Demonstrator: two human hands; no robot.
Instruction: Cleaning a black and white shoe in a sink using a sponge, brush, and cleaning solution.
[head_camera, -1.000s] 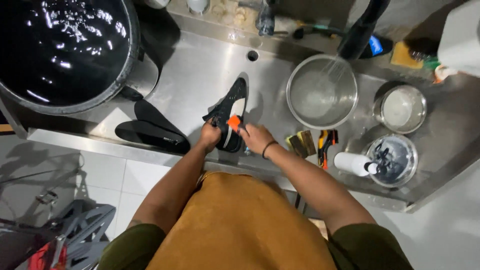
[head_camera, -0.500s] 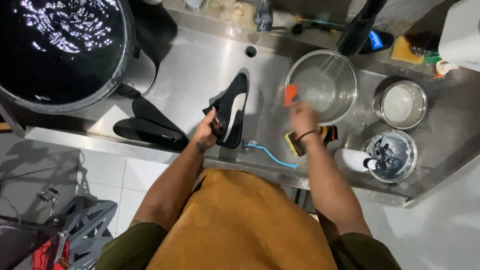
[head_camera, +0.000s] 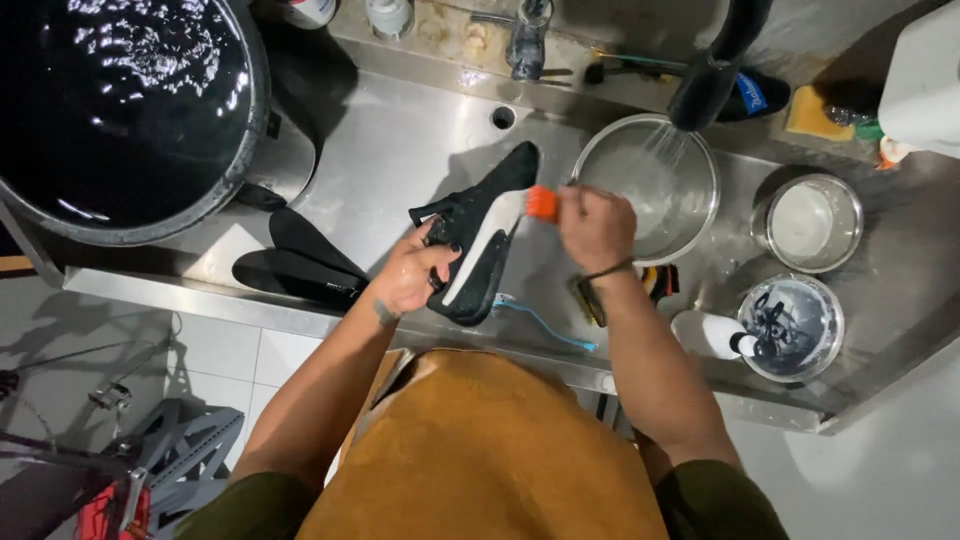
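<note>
The shoe (head_camera: 478, 240) is black with a white stripe down its side. It is tipped up over the steel sink (head_camera: 400, 150), toe pointing away. The left hand (head_camera: 415, 272) is closed around the shoe's back end and holds it up. The right hand (head_camera: 597, 226) is closed on an orange brush (head_camera: 541, 204), which touches the shoe's side near the front. A moment ago that hand was over the metal bowl (head_camera: 645, 188); now it is back at the shoe.
</note>
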